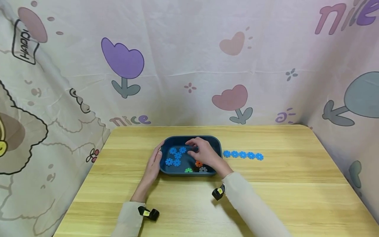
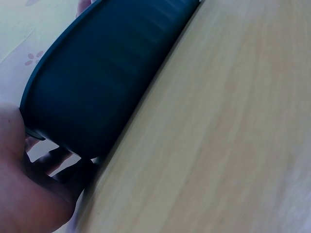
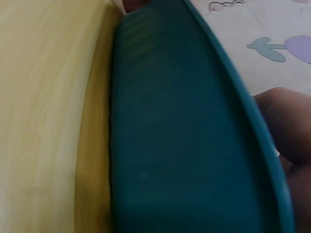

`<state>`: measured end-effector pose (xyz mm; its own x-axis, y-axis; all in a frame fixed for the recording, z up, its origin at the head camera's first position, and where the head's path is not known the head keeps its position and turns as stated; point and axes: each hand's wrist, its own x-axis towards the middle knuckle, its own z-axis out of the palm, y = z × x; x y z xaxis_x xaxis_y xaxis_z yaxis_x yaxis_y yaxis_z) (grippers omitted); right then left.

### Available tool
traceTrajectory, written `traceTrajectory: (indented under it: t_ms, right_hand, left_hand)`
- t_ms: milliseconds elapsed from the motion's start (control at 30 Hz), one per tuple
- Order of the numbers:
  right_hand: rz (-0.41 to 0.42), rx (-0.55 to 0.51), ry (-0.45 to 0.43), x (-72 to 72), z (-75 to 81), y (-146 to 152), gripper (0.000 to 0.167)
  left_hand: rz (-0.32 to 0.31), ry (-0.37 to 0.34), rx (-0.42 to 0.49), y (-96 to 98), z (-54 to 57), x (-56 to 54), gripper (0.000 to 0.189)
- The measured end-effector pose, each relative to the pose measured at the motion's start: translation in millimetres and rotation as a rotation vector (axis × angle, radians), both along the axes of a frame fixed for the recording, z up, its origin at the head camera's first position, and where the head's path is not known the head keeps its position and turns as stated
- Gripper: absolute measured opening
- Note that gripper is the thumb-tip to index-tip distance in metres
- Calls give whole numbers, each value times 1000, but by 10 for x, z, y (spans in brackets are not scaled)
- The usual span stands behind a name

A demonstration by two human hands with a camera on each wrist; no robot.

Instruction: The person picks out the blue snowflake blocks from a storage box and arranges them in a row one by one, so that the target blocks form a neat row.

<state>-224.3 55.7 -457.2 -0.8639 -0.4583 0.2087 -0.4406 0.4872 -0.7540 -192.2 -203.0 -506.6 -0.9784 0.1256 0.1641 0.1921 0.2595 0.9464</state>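
Observation:
A dark blue tray (image 1: 189, 173) sits on the table with notched snowflake discs inside. My left hand (image 1: 153, 161) holds the tray's left end, thumb at the rim and fingers along the outer wall. In the left wrist view, the fingers (image 2: 53, 160) reach round the tray's corner. Over the tray's right half hovers my right hand (image 1: 204, 153), thumb and forefinger curved apart with nothing visible between them. Several blue discs (image 1: 177, 155) lie in the left half. Near the front wall are an orange disc (image 1: 199, 163), a green disc (image 1: 188, 170) and a grey disc (image 1: 203, 169).
To the tray's right, a row of several blue discs (image 1: 242, 154) lies on the wooden table (image 1: 183, 210). A printed cloth (image 1: 177, 65) hangs behind the table and along both sides. Each wrist carries a small black camera (image 1: 218, 193).

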Motion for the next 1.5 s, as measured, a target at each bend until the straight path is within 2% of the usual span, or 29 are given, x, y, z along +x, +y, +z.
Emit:
traceTrajectory:
  t_ms: [167, 333, 400, 467, 533, 600, 733, 767, 967, 1233, 1500]
  right_hand:
    - [9, 39, -26, -83, -77, -143, 35]
    - [24, 71, 16, -131, -146, -222, 33]
    - [26, 82, -4, -144, -162, -241, 34]
    - [29, 92, -43, -152, -169, -259, 36]
    - [35, 117, -56, -160, -180, -275, 37]
    - [40, 154, -50, -164, -189, -292, 37]
    - [40, 216, -7, -156, -198, -319, 34]
    - [35, 227, -4, -153, -198, -322, 32]
    - [-3, 222, -20, -140, -211, -300, 23]
    - [-8, 251, -39, -173, -228, -305, 30]
    - [-1, 233, -71, -160, -223, -277, 26]
  left_hand:
    - [-3, -25, 0, 1, 60, 29, 47]
    - [-20, -63, 21, 32, 237, 91, 48]
    - [-19, -59, 15, 31, 222, 86, 48]
    - [-17, -43, 15, 12, 129, 54, 48]
    - [-14, -38, 8, 0, 98, 41, 48]
    - [-18, -38, -1, 9, 163, 64, 48]
    - [-23, -69, -3, 48, 370, 135, 48]
    - [-22, -61, -7, 55, 381, 144, 48]
    - [-21, -58, -2, 70, 377, 144, 48]
    - [-22, -58, -5, 67, 381, 144, 48]
    - [-23, -67, -4, 76, 397, 152, 48]
